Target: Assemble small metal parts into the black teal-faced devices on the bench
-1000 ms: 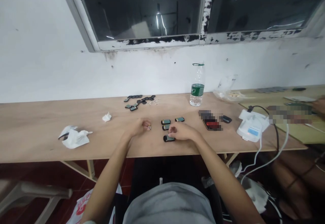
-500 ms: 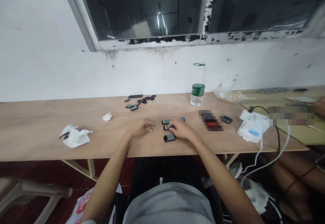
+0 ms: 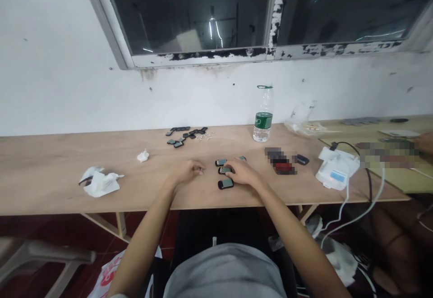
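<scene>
Several small black-rimmed pieces with grey faces lie near the table's middle. My right hand (image 3: 241, 171) rests over them, its fingertips at the middle piece (image 3: 223, 170) and its palm partly covering another behind. One more piece (image 3: 225, 184) lies nearest the front edge, just below that hand. To the left, my left hand (image 3: 191, 171) is low over the wood with thumb and fingers pinched together; whatever is between them is too small to make out. A group of similar dark pieces (image 3: 178, 144) lies farther back, beside small pale bits (image 3: 204, 136).
The wooden table (image 3: 50, 171) bears crumpled tissue (image 3: 101, 181), a smaller wad (image 3: 143, 155), a water bottle (image 3: 263, 120), a dark fob (image 3: 301, 159) and a white box (image 3: 338, 169) with cables. A person's hand (image 3: 426, 142) shows at the right edge.
The fingers of my left hand have closed a little more, and the small thing seen at their tips is now hidden. My right hand has barely moved.
</scene>
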### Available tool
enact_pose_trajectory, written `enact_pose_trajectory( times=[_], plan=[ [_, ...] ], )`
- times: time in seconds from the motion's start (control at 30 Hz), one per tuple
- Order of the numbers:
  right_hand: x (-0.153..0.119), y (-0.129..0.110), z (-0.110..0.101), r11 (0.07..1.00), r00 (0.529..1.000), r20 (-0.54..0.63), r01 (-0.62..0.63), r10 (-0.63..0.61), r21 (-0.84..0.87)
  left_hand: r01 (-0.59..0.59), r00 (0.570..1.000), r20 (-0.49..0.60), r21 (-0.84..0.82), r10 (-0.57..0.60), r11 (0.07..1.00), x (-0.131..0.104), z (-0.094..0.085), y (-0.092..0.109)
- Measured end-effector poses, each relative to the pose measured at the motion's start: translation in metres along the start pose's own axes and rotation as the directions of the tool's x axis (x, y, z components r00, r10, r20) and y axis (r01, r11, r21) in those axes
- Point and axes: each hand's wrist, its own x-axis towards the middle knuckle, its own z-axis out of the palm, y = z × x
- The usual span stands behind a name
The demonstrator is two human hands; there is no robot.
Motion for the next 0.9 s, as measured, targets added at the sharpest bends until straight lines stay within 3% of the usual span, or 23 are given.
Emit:
enact_pose_trajectory(
  times=[0.13, 0.3, 0.5, 0.6, 0.73, 0.9],
  plan=[
    [0.001, 0.005, 0.005, 0.995, 0.999, -0.040, 0.033, -0.029, 0.091, -0.041, 0.999, 0.003, 0.025, 0.041, 0.999, 0.000, -0.003, 0.009],
    [0.001, 0.004, 0.004, 0.976, 0.997, -0.060, 0.052, -0.040, 0.214, -0.245, 0.959, -0.121, 0.088, 0.255, 0.965, -0.002, -0.007, 0.039],
    [0.004, -0.003, -0.002, 0.939, 0.984, -0.175, 0.079, -0.020, 0.336, -0.399, 0.882, -0.194, 0.179, 0.430, 0.899, 0.000, 0.019, 0.070],
    [0.005, -0.001, -0.003, 0.888, 0.972, -0.236, 0.092, 0.019, 0.451, -0.404, 0.843, -0.256, 0.279, 0.473, 0.871, 0.002, 0.032, 0.071],
    [0.005, -0.002, -0.007, 0.811, 0.980, -0.185, 0.055, 0.067, 0.582, -0.415, 0.800, -0.319, 0.318, 0.508, 0.853, 0.003, 0.036, 0.065],
    [0.004, -0.008, -0.013, 0.767, 0.979, -0.184, 0.052, 0.087, 0.639, -0.366, 0.814, -0.331, 0.346, 0.478, 0.864, 0.002, 0.034, 0.059]
  ],
)
